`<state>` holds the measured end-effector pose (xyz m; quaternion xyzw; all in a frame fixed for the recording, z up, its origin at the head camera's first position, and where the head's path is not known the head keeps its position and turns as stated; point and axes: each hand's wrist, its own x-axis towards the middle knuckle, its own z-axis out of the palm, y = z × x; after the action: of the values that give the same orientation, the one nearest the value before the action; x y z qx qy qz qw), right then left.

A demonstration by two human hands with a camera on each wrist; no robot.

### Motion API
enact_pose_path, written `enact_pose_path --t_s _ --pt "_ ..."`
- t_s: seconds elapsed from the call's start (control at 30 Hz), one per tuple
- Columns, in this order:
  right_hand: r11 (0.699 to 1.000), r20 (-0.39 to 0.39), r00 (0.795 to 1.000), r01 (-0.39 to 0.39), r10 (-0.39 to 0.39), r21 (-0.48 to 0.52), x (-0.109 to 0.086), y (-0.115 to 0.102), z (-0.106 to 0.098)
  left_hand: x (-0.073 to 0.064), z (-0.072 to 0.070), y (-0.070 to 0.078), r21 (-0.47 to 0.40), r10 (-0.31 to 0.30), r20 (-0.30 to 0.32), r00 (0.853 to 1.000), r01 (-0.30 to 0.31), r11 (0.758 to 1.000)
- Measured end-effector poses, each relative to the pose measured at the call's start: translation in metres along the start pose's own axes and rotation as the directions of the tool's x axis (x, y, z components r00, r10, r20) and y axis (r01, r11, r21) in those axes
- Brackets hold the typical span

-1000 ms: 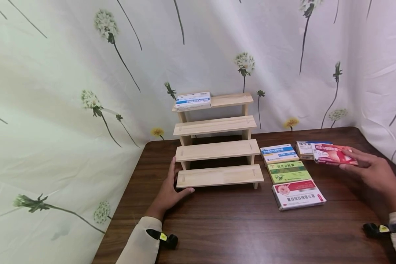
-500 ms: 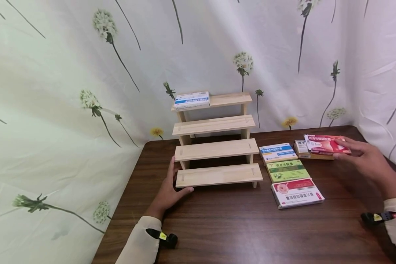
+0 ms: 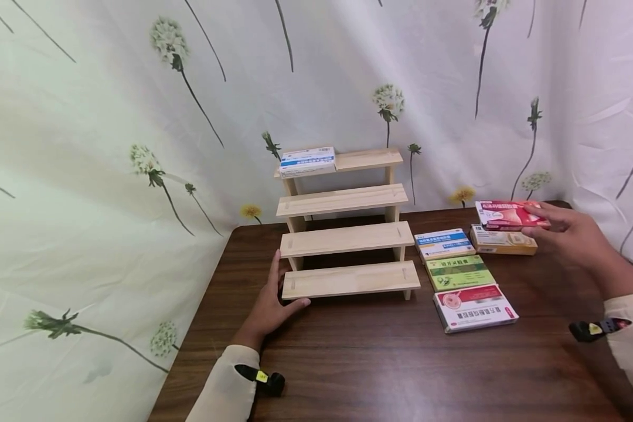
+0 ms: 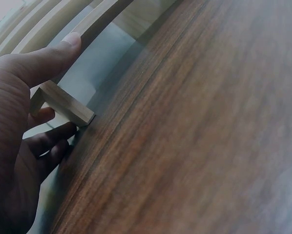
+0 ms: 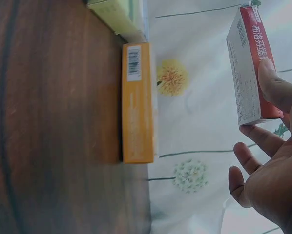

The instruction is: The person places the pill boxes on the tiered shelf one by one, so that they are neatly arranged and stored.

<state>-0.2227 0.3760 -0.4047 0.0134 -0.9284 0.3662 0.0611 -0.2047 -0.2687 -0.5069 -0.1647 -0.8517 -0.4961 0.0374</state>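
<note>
Observed at three o'clock of the head view: right hand [image 3: 577,239], closed to a pinch on a flat red-and-white cardboard medicine box [image 3: 509,214]. Found thumb laid on the red face, with lower fingers loosely bent below the box in the right wrist view. Held clear of the table, overlapping in the head view a white-and-orange cardboard box [image 3: 506,242].

Observed at seven o'clock: left hand [image 3: 268,308], spread wide, with thumb touching the lowest shelf's front edge and fingers about the left end of a pale wooden stepped rack [image 3: 348,239].

Counted four shelves on the rack. Counted six boxes: one held; one white-and-orange lying at three o'clock; three in a column at four o'clock, namely blue-and-white [image 3: 445,245], green [image 3: 460,274] and white-and-red [image 3: 475,309]; one white-and-blue box [image 3: 308,163] on the top shelf, at the rack's eleven o'clock.

Recorded dark brown wood-grain table [image 3: 369,363] toward six o'clock; white dandelion-printed cloth [image 3: 327,99] hanging from nine through twelve to three.
</note>
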Motion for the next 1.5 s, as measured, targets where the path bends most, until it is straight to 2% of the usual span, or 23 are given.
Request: enact_pose_path --t_s 0.43,0.67,0.8,1.07,1.3,1.5 --pt "0.996 -0.034 0.997 0.066 -0.064 0.053 0.023 -0.035 0.007 0.001 0.0 -0.002 -0.003 0.008 -0.006 1.0 -0.009 1.0" --pt "0.992 0.037 0.998 0.041 -0.046 0.117 0.037 -0.059 0.016 0.0 0.001 -0.002 0.007 -0.002 -0.004 1.0 0.002 1.0" --pt "0.993 0.055 0.998 0.036 -0.043 0.116 0.045 -0.076 0.019 0.0 0.001 -0.001 0.006 0.004 -0.007 1.0 -0.004 1.0" --pt "0.985 0.046 0.994 0.091 -0.099 0.148 0.059 -0.099 0.025 0.001 0.001 -0.001 0.017 0.007 -0.005 1.0 -0.007 1.0" --pt "0.986 0.052 0.994 0.086 -0.094 0.142 0.071 -0.114 0.033 0.001 0.002 -0.001 0.016 0.0 -0.002 1.0 0.0 1.0" --pt "0.974 0.033 0.994 0.096 -0.105 0.203 0.081 -0.129 0.039 0.0 0.001 -0.001 0.015 0.005 -0.011 1.0 -0.005 1.0"
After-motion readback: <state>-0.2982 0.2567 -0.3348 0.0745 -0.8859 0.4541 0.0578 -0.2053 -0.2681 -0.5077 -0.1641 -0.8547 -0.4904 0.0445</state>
